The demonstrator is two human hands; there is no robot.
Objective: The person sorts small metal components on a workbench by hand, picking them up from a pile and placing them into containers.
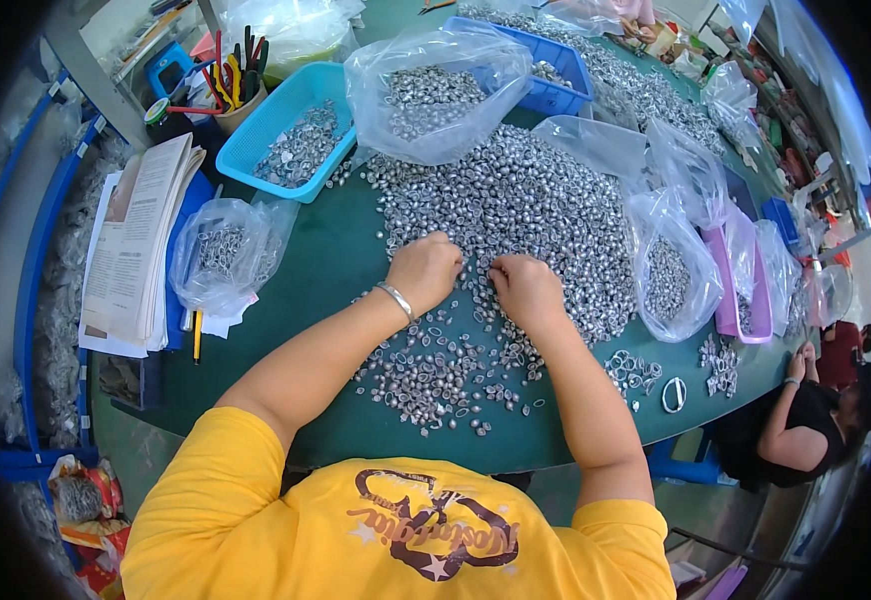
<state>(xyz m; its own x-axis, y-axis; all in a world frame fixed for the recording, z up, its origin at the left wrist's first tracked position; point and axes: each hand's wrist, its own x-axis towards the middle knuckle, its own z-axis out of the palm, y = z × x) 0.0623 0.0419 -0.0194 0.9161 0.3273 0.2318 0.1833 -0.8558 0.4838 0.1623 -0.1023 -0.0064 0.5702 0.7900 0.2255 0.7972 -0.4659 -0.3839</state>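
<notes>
A large heap of small silver metal pieces point(536, 195) covers the middle of the green table point(306, 270). At its near left edge is my left hand point(428, 268), its fingers curled in and a silver bangle point(396, 298) on the wrist. Just to its right, my right hand point(530, 290) rests against the heap, also closed, with thumb and fingers pressed together. Whatever either hand may pinch is hidden or too small to name. Between my forearms lies a looser spread of similar silver pieces point(421, 382), nearer to me.
A turquoise basket point(234, 150) and clear bags of metal parts point(436, 100) stand behind the heap, beside a blue basket point(586, 85). Papers point(141, 240) and another bag point(226, 255) lie left. At right are a bag point(668, 280), a purple basket point(724, 270) and a seated person point(796, 420).
</notes>
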